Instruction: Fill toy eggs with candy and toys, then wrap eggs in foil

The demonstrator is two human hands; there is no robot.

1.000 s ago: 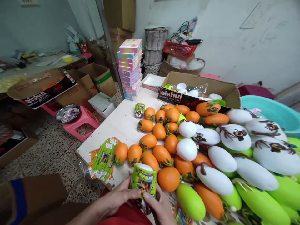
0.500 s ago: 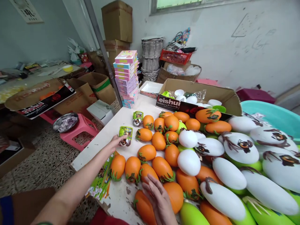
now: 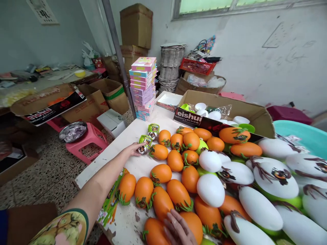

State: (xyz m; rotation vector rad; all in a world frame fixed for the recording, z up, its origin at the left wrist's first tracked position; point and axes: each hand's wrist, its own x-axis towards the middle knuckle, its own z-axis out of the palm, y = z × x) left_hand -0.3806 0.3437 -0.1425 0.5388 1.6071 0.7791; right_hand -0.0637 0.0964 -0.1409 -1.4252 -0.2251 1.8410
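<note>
My left hand [image 3: 135,149] reaches over the table, its fingers closed on a green printed packet [image 3: 145,143] with a white and brown ball shape at its bottom. Just behind it stands a similar green packet [image 3: 153,128]. At the bottom, my right hand [image 3: 178,227] is over large orange egg-shaped pieces [image 3: 192,224] with green stems, fingers loosely apart and nothing visible in them. Whether it touches the orange pieces I cannot tell. Several more orange pieces [image 3: 159,173] and white egg shapes [image 3: 211,190] with brown trim spread to the right.
Flat green printed sleeves [image 3: 112,197] lie by the table's left edge. Behind are a stack of pastel boxes [image 3: 143,86] and an open carton [image 3: 255,110] holding white and green cups. A teal basin [image 3: 301,131] is at the right; a pink stool [image 3: 88,144] stands at the left.
My left hand has carried the green packet farther back, close to the other packet. My right hand has lowered toward the orange pieces. The camera view has shifted slightly.
</note>
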